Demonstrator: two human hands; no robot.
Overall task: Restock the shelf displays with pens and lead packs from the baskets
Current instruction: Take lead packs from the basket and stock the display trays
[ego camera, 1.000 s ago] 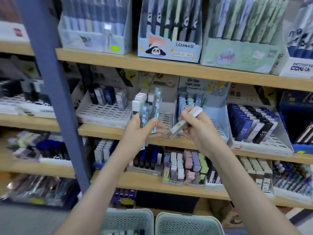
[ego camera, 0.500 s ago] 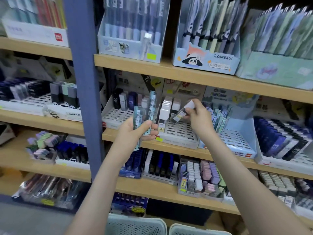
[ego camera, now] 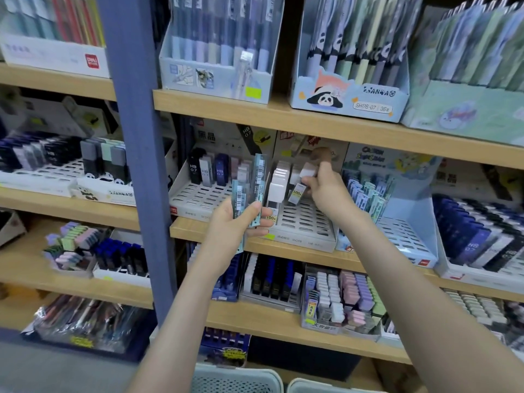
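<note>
My left hand (ego camera: 236,222) grips a small fan of teal lead packs (ego camera: 249,191) with barcodes, held upright in front of the middle shelf. My right hand (ego camera: 326,188) pinches a white-capped lead pack (ego camera: 304,178) and holds it at the back rows of the white slotted display tray (ego camera: 306,225). A row of white packs (ego camera: 279,182) stands in that tray just left of the held one. Two pale baskets (ego camera: 235,378) show at the bottom edge, their contents hidden.
A blue upright post (ego camera: 136,154) divides the shelving left of my hands. Another slotted tray (ego camera: 198,194) with HB 0.7 packs sits to the left, a blue tray (ego camera: 408,236) to the right. Pen display boxes (ego camera: 348,97) line the shelf above.
My right hand carried the white-capped pack from in front of the shelf up and back into the white tray. The view shifted right and closer; my left hand kept its packs.
</note>
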